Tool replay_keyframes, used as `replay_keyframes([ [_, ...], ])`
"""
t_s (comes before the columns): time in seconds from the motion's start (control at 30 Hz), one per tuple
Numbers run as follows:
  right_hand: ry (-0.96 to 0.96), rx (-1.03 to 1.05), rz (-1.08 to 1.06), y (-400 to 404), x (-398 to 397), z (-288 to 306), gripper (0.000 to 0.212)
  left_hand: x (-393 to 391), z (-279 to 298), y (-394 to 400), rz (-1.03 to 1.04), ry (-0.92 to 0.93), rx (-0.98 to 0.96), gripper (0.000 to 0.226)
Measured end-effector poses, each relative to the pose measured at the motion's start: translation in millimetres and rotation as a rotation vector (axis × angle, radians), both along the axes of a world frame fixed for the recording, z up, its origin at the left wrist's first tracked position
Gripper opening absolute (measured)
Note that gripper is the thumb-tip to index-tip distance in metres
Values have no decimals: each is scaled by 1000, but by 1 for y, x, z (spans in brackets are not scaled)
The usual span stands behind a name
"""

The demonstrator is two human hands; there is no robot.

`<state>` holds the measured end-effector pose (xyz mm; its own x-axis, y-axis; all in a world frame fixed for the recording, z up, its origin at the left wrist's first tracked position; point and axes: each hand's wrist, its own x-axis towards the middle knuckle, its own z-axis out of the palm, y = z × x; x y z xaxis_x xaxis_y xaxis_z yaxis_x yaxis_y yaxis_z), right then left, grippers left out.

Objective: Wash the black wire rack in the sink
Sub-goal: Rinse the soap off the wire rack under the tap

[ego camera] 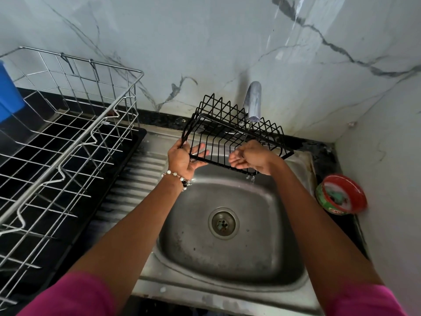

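Note:
The black wire rack [230, 131] is held tilted above the steel sink [227, 224], right under the chrome tap [252, 103]. A thin stream of water runs from the tap through the rack and drips below it. My left hand [182, 159] grips the rack's left corner, thumb over the frame. My right hand [250, 157] lies against the rack's lower wires from beneath, fingers loosely curled and apart; whether it grips a wire is hidden.
A large steel dish rack [68, 142] on a black tray fills the counter at left, with a blue container [9, 92] at its far end. A red and green tub [341, 195] sits at the sink's right edge. Marble walls close the back and right.

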<state>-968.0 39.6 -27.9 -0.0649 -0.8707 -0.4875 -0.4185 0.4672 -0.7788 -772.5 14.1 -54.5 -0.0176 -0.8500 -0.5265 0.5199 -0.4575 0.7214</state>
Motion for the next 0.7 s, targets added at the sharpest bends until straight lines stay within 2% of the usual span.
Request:
replay_keyframes([
  [0.13,103,-15,6,1,-5,-2,26,2,3,1,-24,-10,-18,33],
  [0.37,162,44,66,10,-28,-8,32,5,20,0,-15,-162,-88,24],
  [0.53,-93,-57,-91,12,-19,-12,26,8,28,-3,3,-210,-177,43],
  [0.7,-450,-139,-130,3,14,-11,25,13,30,-8,77,-346,-258,46],
])
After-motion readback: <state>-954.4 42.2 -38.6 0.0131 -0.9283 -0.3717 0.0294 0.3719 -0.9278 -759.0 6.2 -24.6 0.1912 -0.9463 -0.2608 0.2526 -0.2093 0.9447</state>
